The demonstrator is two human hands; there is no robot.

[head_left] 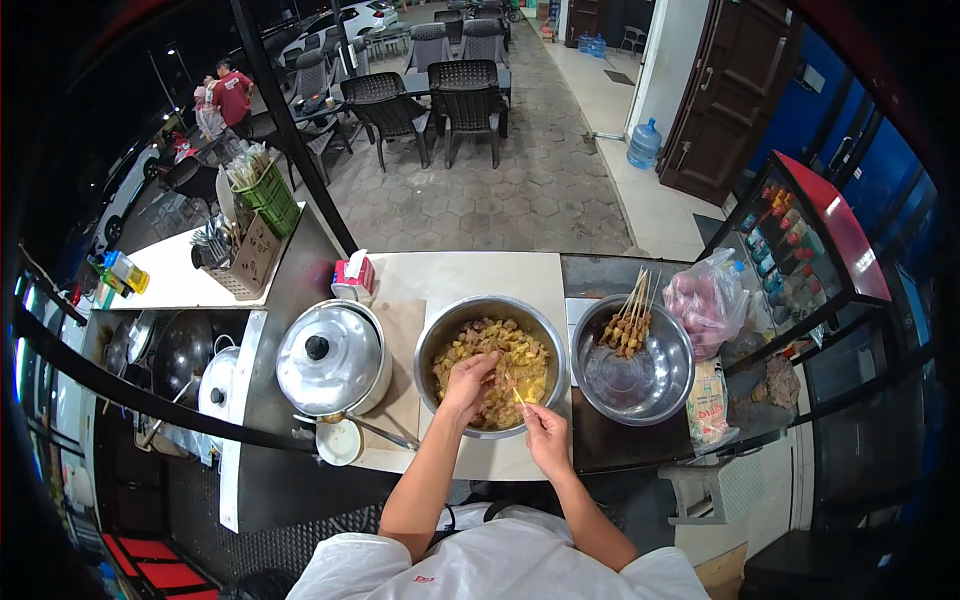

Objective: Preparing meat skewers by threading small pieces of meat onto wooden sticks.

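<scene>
Our right hand (546,437) pinches skewer (517,393) over bowl (557,355); our left hand (468,385) at meat (505,340), grip: can't tell.

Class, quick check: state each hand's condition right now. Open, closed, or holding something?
Left hand: partly curled above the food in the metal bowl; whether it grips anything cannot be told.
Right hand: closed, holding a thin skewer.

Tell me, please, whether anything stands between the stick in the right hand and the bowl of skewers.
The stick in the right hand is over the meat bowl; only its rim and that of the skewer bowl lie between. Nothing else visible stands in the way.
</scene>
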